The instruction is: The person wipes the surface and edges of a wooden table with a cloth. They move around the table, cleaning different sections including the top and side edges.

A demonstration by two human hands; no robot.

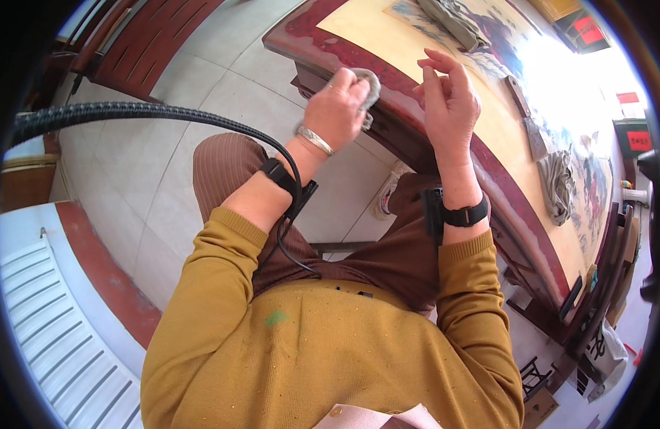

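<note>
A crumpled grey cloth [369, 94] is gripped in my left hand [338, 107], just off the near edge of the wooden table [501, 161]. My right hand [449, 104] is raised at the table's edge, empty, with its fingers bent and somewhat apart. Right of it on the tabletop lies a knife with a riveted handle [517, 96] and a broad blade, partly lost in glare. A folded grey cloth [558, 185] touches or lies close to the blade's end. Another greyish cloth [454, 22] rests farther back on the painted tabletop.
A thick black cable [147, 111] runs from the left to my left forearm. Dark red wooden furniture [142, 48] stands at upper left, a white radiator [67, 327] at lower left. A dark flat object [571, 297] lies at the table's right end.
</note>
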